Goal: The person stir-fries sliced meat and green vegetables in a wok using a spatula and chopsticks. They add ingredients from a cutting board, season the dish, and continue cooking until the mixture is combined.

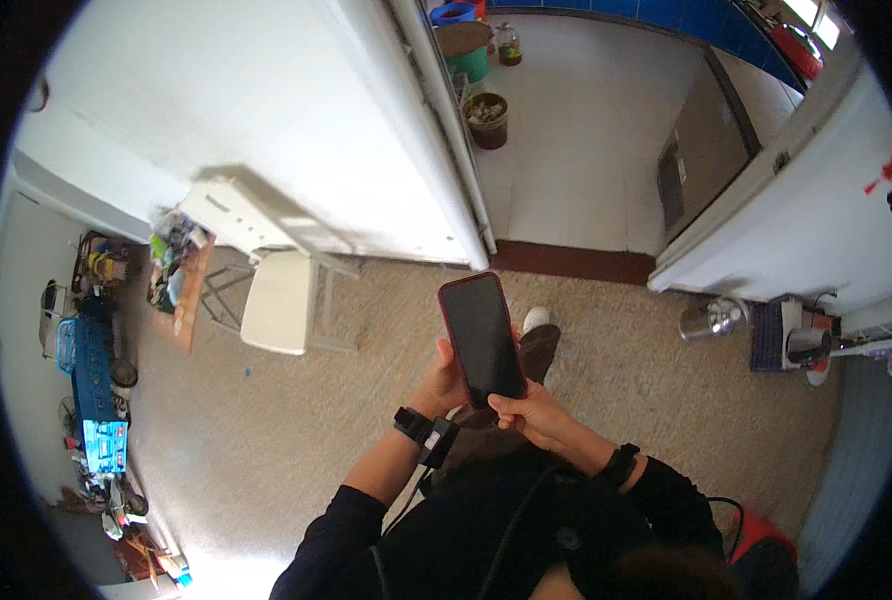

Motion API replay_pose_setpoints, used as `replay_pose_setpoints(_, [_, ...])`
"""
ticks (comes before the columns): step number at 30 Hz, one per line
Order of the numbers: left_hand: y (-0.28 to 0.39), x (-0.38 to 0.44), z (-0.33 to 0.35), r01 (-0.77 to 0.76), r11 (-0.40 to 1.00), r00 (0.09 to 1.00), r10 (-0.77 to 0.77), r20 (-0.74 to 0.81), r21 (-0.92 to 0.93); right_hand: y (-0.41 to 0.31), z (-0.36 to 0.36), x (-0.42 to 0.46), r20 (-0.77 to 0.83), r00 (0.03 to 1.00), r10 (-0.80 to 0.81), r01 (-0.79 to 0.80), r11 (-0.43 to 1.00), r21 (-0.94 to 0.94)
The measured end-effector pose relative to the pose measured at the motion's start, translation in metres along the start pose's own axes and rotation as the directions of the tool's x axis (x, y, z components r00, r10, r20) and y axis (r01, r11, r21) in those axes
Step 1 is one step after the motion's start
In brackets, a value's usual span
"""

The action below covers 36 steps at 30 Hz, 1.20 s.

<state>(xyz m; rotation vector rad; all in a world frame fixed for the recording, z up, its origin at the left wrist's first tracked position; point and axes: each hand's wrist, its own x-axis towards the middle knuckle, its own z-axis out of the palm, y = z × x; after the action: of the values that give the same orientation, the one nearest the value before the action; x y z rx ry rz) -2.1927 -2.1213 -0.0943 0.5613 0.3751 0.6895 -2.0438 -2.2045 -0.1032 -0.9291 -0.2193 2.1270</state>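
Note:
A smartphone (482, 337) with a dark screen and a red edge is held upright in front of my body, between both hands. My left hand (446, 375) grips its left side and lower back, with the thumb along the edge. At the bottom right corner, my right hand (525, 412) holds the phone, its thumb over the lower edge. Each wrist wears a black band, and a small black box (439, 442) with a cable hangs at the left one. Below the phone, a shoe (540, 345) shows on the speckled floor.
A cream folding chair (277, 307) stands at the left beside a cluttered small wooden table (191, 300). Farther left is a blue cargo tricycle (92, 375). Ahead, a doorway with a dark red threshold (573, 262) opens onto a tiled room. A metal pot (708, 319) sits at the right wall.

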Motion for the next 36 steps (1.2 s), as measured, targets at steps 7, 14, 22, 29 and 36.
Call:
replay_pose_setpoints(7, [0.068, 0.268, -0.016, 0.182, 0.981, 0.981, -0.177, 0.078, -0.069, -0.232, -0.064, 0.083, -0.246, 0.951, -0.188, 0.152, 0.976, -0.158])
replay_pose_setpoints(14, [0.121, 0.484, -0.034, 0.444, 0.889, 0.887, -0.454, 0.086, 0.111, -0.401, -0.139, 0.127, -0.423, 0.867, -0.265, 0.289, 0.957, -0.007])
replay_pose_setpoints(22, [0.119, 0.762, -0.013, 0.295, 0.948, 0.913, -0.316, 0.258, 0.118, -0.616, -0.242, 0.209, -0.298, 0.929, -0.219, 0.228, 0.974, -0.005])
replay_pose_setpoints(29, [0.177, 0.966, 0.010, 0.265, 0.947, 0.932, -0.300, 0.203, 0.181, -0.817, -0.261, 0.257, -0.244, 0.928, -0.282, 0.299, 0.954, 0.034])
replay_pose_setpoints(36, [0.182, 1.180, 0.020, 0.454, 0.715, 0.645, -0.675, 0.358, 0.531, -0.923, -0.363, 0.283, -0.620, 0.604, -0.501, 0.727, 0.665, 0.172])
